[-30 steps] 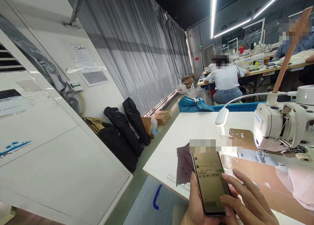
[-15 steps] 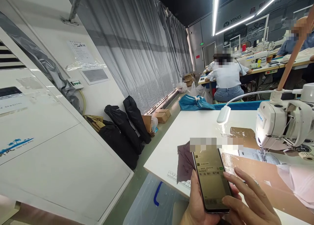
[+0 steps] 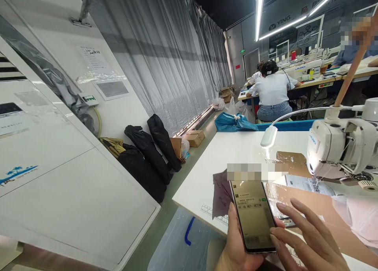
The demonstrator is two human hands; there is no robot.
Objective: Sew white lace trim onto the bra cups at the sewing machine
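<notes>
A phone point(image 3: 252, 216) with a lit chat screen lies tilted in my left hand point(image 3: 239, 247), whose thumb runs along its left edge and whose fingers wrap beneath it. Beside its lower right edge is my right hand point(image 3: 310, 235), fingers spread, with the thumb at the edge of the screen. Behind the phone, a dark purple cloth point(image 3: 221, 194) rests on the white table point(image 3: 203, 164). The white sewing machine point(image 3: 333, 149) stands to the right, with pale pink fabric point(image 3: 363, 219) near it.
A lamp point(image 3: 269, 136) on a bendable arm hangs over the table. Beyond the table edge are a blue bag point(image 3: 234, 122) and a seated person point(image 3: 271, 90). Black rolled bundles point(image 3: 144, 172) lean on the left wall. A clear plastic bin point(image 3: 177, 239) sits below the table.
My right hand has moved slightly right, and its index finger has lifted away from the phone's edge. The phone stays in my left hand. The view has shifted slightly.
</notes>
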